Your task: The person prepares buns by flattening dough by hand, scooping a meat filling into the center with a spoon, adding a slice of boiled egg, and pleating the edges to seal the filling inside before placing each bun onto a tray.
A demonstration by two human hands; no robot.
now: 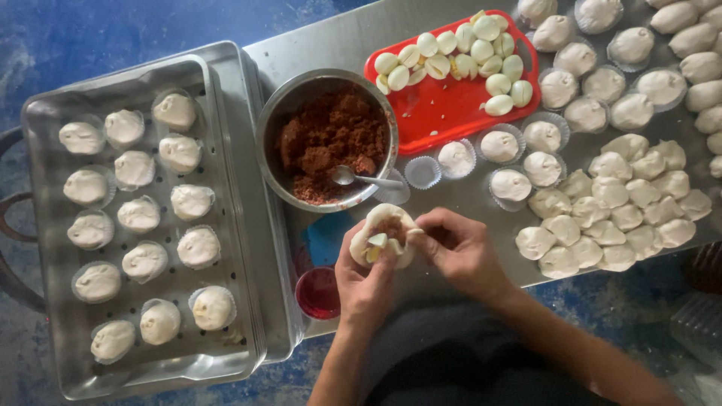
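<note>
Two hands meet at the near edge of the tabletop (451, 203): the left hand (365, 282) cups a filled dough round (385, 234), while the right hand (460, 252) pinches its rim. Just beyond stands a metal bowl (328, 139) of reddish filling with a spoon (361, 179).

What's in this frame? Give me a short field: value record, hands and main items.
left hand: cups an open dough round with brown filling and a pale egg piece inside
right hand: fingers pinch the dough's edge
metal bowl: holds brown filling with a spoon in it
red tray: halved eggs at its far side
metal tray: at left, rows of closed buns in paper cups
table: flat dough pieces, more buns and empty paper cups at right
red cup: near the left wrist
</note>
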